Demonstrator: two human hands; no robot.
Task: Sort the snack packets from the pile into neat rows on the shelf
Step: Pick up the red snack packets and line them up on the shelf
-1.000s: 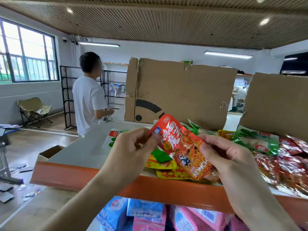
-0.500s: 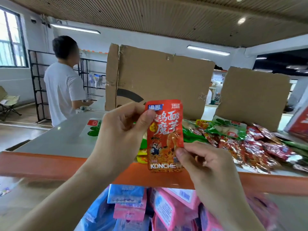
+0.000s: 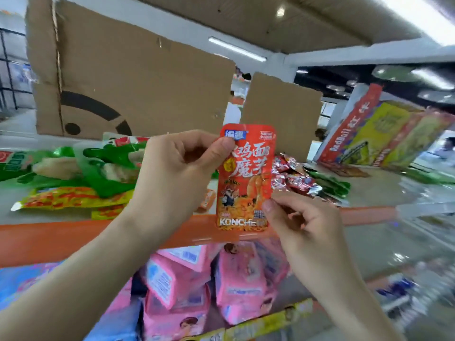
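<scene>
Now held: left hand (image 3: pixel 172 173), right hand (image 3: pixel 302 220) pinch my orange packet (image 3: pixel 247 179).
Risk: fingertip pinch slips; it falls below them.

I hold one packet (image 3: pixel 246 178) upright before the shelf (image 3: pixel 49 239) edge, my left hand (image 3: pixel 172 173) at its top left corner and my right hand (image 3: pixel 302 217) at its lower right edge. Behind it, loose packets (image 3: pixel 81 173) lie on the shelf to both sides. Cardboard sheets (image 3: pixel 138 77) stand behind them, and a carton (image 3: pixel 384 134) leans at far right. More packs (image 3: pixel 236 279) sit on the tier below.
</scene>
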